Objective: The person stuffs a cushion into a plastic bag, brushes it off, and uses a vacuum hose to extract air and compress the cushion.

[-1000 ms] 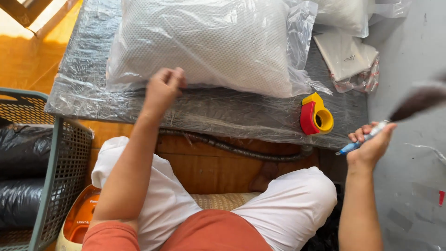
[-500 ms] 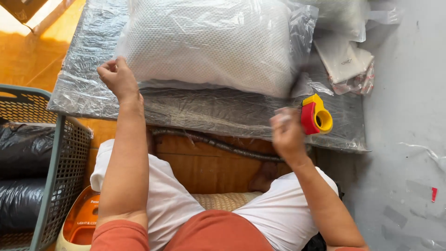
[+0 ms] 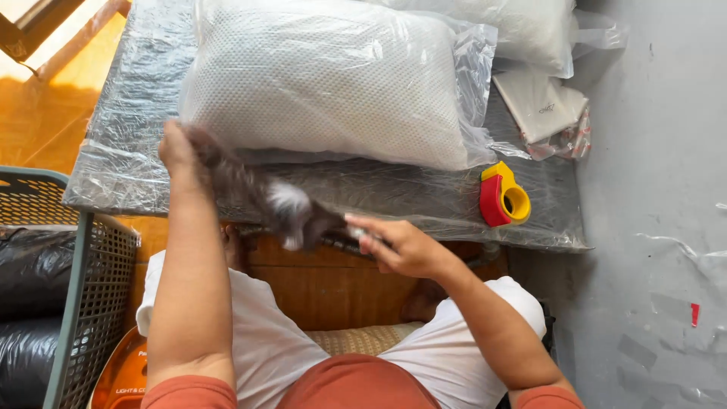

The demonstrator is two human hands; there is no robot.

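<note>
Left to right: our left hand (image 3: 178,148) pins the plastic sheet (image 3: 121,159) beside the bagged pillow (image 3: 326,79); our right hand (image 3: 397,246) pinches a blurred feather duster (image 3: 265,198) sweeping the sheet. We judge dusting under way; next, a clean stroke towards the tape dispenser (image 3: 502,195).

A small home packing workshop: bagged pillows (image 3: 333,83) lie on a plastic-wrapped low table (image 3: 121,159), beside a tape dispenser (image 3: 501,197), a plastic crate (image 3: 91,295) and bare concrete floor (image 3: 659,189).
</note>
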